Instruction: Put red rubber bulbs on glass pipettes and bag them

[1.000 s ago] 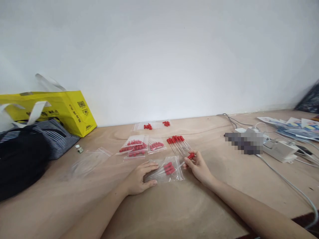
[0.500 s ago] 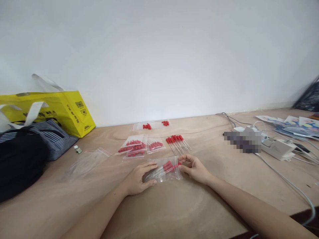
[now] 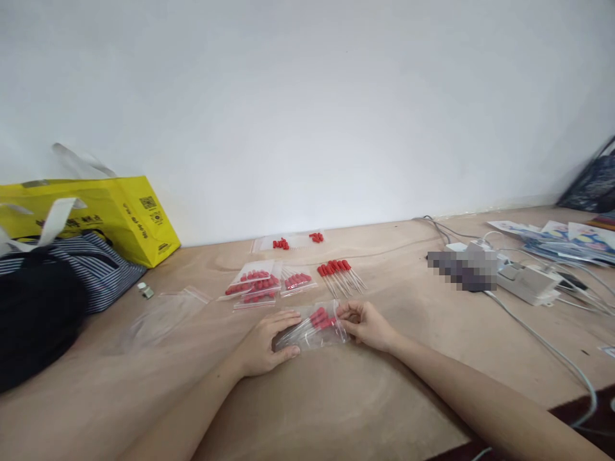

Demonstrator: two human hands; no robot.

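A clear zip bag lies flat on the table, holding several droppers with red rubber bulbs and slim clear tubes. The bulbs are toward the bag's right end, the tubes toward the left. My left hand grips the bag's left end, thumb on the near side and fingers on the far side. At the right end, where the zip edge is, my right hand pinches the plastic with thumb and fingers. Just beyond, a row of loose red-bulbed droppers rests on the table.
Filled zip bags are stacked behind my left hand, with another filled bag beside them. Farther back are loose red bulbs. Flat clear bags, a small bottle and a yellow bag stand left; a power strip and cables right.
The rightmost red bulb, earlier at my right fingertips, now lies inside the bag. My right fingers have come onto the bag's edge. My left hand keeps its hold; the view shifts slightly.
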